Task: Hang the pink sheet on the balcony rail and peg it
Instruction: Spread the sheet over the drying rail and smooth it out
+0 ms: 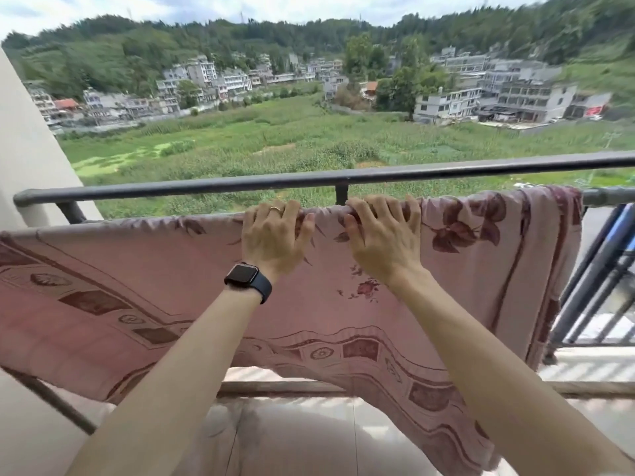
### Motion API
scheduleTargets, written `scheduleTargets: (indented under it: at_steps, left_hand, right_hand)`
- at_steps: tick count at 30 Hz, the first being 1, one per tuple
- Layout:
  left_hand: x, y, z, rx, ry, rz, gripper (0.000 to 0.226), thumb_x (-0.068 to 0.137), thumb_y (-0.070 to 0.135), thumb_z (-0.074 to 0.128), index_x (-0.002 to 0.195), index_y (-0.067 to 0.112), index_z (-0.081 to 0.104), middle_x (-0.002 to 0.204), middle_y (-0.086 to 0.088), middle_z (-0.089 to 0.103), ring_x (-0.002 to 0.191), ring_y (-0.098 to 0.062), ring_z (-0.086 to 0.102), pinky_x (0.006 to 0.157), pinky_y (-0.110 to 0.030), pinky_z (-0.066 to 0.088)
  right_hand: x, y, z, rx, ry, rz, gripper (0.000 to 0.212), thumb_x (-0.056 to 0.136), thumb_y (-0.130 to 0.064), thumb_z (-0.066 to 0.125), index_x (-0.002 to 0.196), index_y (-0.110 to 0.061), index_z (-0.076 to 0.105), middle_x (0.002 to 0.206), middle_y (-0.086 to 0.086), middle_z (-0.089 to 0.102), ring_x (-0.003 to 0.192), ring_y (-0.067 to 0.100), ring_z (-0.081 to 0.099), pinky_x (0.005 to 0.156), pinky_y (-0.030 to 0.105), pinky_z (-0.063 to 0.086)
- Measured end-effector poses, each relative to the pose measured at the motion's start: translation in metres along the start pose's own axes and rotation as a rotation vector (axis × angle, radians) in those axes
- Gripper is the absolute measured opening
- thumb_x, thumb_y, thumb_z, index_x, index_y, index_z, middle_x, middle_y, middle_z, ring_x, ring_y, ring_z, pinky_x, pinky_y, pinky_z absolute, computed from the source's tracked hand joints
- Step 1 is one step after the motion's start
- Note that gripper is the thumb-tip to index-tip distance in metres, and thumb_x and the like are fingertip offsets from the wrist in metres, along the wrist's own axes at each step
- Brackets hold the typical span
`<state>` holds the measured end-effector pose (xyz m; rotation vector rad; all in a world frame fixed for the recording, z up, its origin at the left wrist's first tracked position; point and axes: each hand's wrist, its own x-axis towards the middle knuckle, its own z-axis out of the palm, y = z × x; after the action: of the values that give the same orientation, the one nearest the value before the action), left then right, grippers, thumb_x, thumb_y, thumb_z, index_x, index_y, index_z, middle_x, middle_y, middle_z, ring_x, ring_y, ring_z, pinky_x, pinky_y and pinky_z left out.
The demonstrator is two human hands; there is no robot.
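Pinning pink sheet [137, 290] over lower balcony rail [608, 196] | left hand [275, 237] and right hand [381, 238] side by side, fingers curled over the fold, gripping cloth so it can't slide | I see no pegs.

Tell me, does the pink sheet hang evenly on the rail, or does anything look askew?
The pink sheet hangs unevenly: its lower edge rises near the middle and drops much lower toward the right. The left hand and right hand grip its top fold over the lower rail.
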<state>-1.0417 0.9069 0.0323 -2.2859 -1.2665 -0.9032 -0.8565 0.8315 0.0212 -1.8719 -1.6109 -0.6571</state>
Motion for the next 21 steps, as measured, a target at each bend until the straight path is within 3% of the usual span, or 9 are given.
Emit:
scheduleTargets:
  at_steps: [3, 6, 9, 13, 16, 19, 21]
  left_hand:
    - [0.004, -0.009, 0.006, 0.025, 0.013, 0.033, 0.046, 0.099, 0.051, 0.03, 0.1, 0.018, 0.063, 0.092, -0.006, 0.07, 0.088, -0.029, 0.061, 0.085, -0.041, 0.039]
    - [0.01, -0.004, 0.006, 0.02, 0.007, -0.007, 0.049, 0.1, 0.05, 0.028, 0.094, 0.018, 0.066, 0.086, -0.006, 0.071, 0.082, -0.027, 0.062, 0.082, -0.039, 0.039]
    - [0.014, 0.012, 0.003, 0.01, 0.001, -0.12, 0.054, 0.098, 0.047, 0.025, 0.087, 0.016, 0.068, 0.081, -0.007, 0.072, 0.08, -0.027, 0.063, 0.084, -0.039, 0.038]
    - [0.017, 0.04, 0.001, 0.071, -0.01, -0.089, 0.051, 0.098, 0.045, 0.026, 0.094, 0.018, 0.069, 0.09, -0.007, 0.074, 0.087, -0.028, 0.064, 0.093, -0.045, 0.037]
    - [0.027, 0.102, 0.001, 0.019, -0.001, 0.028, 0.045, 0.097, 0.047, 0.031, 0.104, 0.021, 0.067, 0.1, -0.006, 0.074, 0.093, -0.026, 0.066, 0.1, -0.047, 0.036]
    - [0.038, 0.184, 0.011, -0.027, -0.011, 0.074, 0.042, 0.098, 0.047, 0.035, 0.107, 0.021, 0.066, 0.099, -0.005, 0.073, 0.093, -0.026, 0.066, 0.101, -0.046, 0.035]
    - [0.042, 0.224, 0.021, -0.011, -0.033, 0.032, 0.041, 0.099, 0.046, 0.032, 0.104, 0.021, 0.064, 0.092, -0.004, 0.073, 0.089, -0.027, 0.063, 0.094, -0.044, 0.037]
  right_hand:
    - [-0.004, 0.05, -0.006, -0.088, 0.016, -0.002, 0.039, 0.101, -0.054, 0.03, 0.125, -0.033, 0.054, 0.115, -0.001, 0.057, 0.117, 0.024, 0.048, 0.113, 0.047, 0.018]
    - [-0.014, 0.09, -0.019, -0.1, 0.021, 0.071, 0.043, 0.099, -0.056, 0.032, 0.13, -0.034, 0.053, 0.131, 0.0, 0.052, 0.131, 0.024, 0.042, 0.116, 0.051, 0.011]
    - [-0.037, 0.118, -0.035, -0.061, 0.128, 0.143, 0.044, 0.096, -0.05, 0.044, 0.135, -0.032, 0.053, 0.146, 0.003, 0.044, 0.142, 0.025, 0.033, 0.118, 0.052, 0.011]
    - [-0.074, 0.173, -0.058, 0.14, 0.305, 0.546, 0.055, 0.091, -0.051, 0.047, 0.139, -0.025, 0.044, 0.154, 0.008, 0.028, 0.144, 0.03, 0.022, 0.117, 0.056, 0.017]
    - [-0.081, 0.209, -0.069, 0.418, 0.257, 0.67, 0.06, 0.096, -0.053, 0.054, 0.146, -0.035, 0.026, 0.156, 0.011, 0.023, 0.141, 0.034, 0.031, 0.11, 0.062, 0.031]
    - [-0.077, 0.232, -0.076, 0.591, 0.148, 0.571, 0.069, 0.094, -0.053, 0.059, 0.147, -0.037, 0.018, 0.146, 0.013, 0.045, 0.115, 0.027, 0.059, 0.09, 0.055, 0.052]
    - [-0.072, 0.243, -0.077, 0.577, 0.095, 0.412, 0.064, 0.097, -0.044, 0.059, 0.148, -0.034, 0.022, 0.109, 0.013, 0.067, 0.073, 0.026, 0.068, 0.059, 0.048, 0.059]
